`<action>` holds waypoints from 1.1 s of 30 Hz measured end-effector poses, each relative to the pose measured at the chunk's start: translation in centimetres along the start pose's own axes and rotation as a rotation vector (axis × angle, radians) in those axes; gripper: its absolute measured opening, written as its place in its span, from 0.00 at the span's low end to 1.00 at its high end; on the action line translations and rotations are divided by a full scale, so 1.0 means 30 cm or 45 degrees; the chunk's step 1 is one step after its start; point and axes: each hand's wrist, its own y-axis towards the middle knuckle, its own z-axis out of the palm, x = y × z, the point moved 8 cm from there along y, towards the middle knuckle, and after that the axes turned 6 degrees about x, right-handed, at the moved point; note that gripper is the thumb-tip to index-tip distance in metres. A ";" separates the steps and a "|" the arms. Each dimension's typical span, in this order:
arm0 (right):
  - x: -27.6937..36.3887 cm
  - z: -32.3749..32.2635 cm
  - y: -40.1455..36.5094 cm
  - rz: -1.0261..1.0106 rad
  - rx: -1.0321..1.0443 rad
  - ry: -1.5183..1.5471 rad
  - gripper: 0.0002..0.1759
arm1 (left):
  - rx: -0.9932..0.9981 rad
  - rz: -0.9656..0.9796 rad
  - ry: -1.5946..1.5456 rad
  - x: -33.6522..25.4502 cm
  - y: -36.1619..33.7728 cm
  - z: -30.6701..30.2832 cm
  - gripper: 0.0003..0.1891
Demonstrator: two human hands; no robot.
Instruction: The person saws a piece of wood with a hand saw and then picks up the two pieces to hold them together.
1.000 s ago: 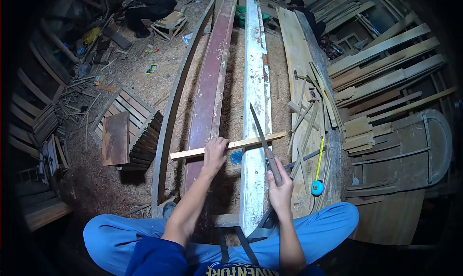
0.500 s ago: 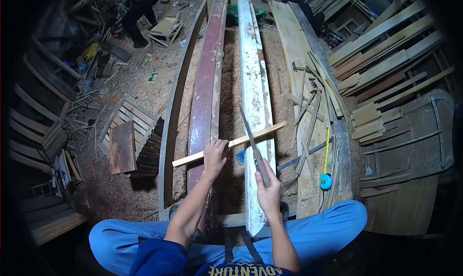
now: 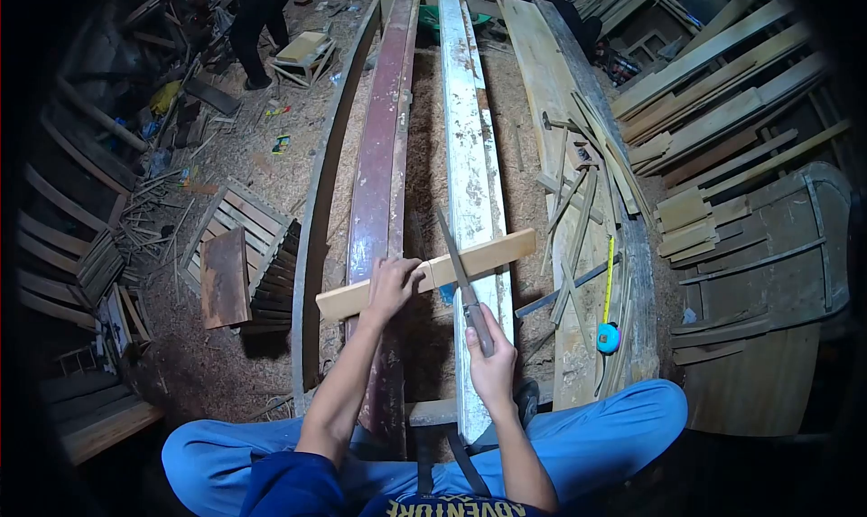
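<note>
A light wooden strip (image 3: pixel 492 252) lies across the dark red beam (image 3: pixel 375 165) and the white painted beam (image 3: pixel 470 156), its broad face showing. My left hand (image 3: pixel 391 287) is closed on the strip left of its middle, above the red beam. In my right hand (image 3: pixel 492 350) is the handle of a handsaw (image 3: pixel 454 255), its narrow blade pointing up and away over the strip, beside a thin dark line across the wood. Whether the blade touches the strip cannot be made out.
On the right plank (image 3: pixel 533 65) lie a hammer (image 3: pixel 560 122), thin sticks and a teal tape measure (image 3: pixel 608 337) with its yellow blade out. A slatted crate (image 3: pixel 237 237) stands at left. Stacked boards (image 3: pixel 713 83) fill the right. Another person's legs (image 3: pixel 248 38) show at top left.
The strip has turned from its narrow edge to its broad face. My left hand has shifted slightly left, and my right hand with the saw has moved a little left and down.
</note>
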 end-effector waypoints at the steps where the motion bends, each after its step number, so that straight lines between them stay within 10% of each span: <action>1: -0.007 0.010 -0.004 -0.008 0.001 -0.007 0.28 | 0.006 -0.007 0.000 0.026 -0.007 0.012 0.12; 10: -0.087 0.082 -0.018 0.116 0.096 -0.144 0.30 | 0.053 0.139 0.167 0.078 -0.058 0.098 0.42; 19: -0.102 0.112 -0.019 0.037 0.055 -0.058 0.30 | 0.145 0.238 0.304 0.092 -0.019 0.094 0.40; 24: -0.119 0.111 0.001 0.058 0.027 -0.061 0.30 | -0.234 -0.286 0.616 0.142 0.093 0.120 0.31; 33: -0.084 0.100 0.069 0.134 0.031 -0.065 0.29 | -0.154 -0.365 0.679 0.085 0.115 0.111 0.33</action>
